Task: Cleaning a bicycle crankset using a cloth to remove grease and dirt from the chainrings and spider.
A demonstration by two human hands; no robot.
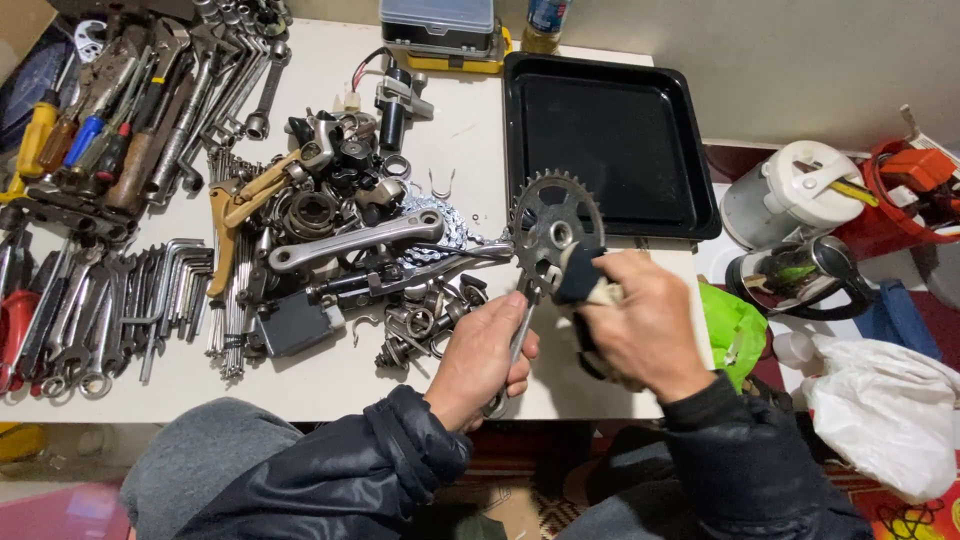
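Observation:
My left hand (483, 358) grips the metal arm of a bicycle crank (522, 330) and holds it upright over the table's front edge. Its toothed chainring (552, 222) points away from me. My right hand (643, 325) presses a dark cloth (580, 278) against the lower right of the chainring. Both sleeves are black and padded.
A heap of bike parts (350, 230) with a silver crank arm lies left of my hands. Wrenches, hex keys and screwdrivers (100, 200) cover the table's left side. An empty black tray (610, 140) sits behind. A white plastic bag (880, 410) and a kettle (800, 275) are at right.

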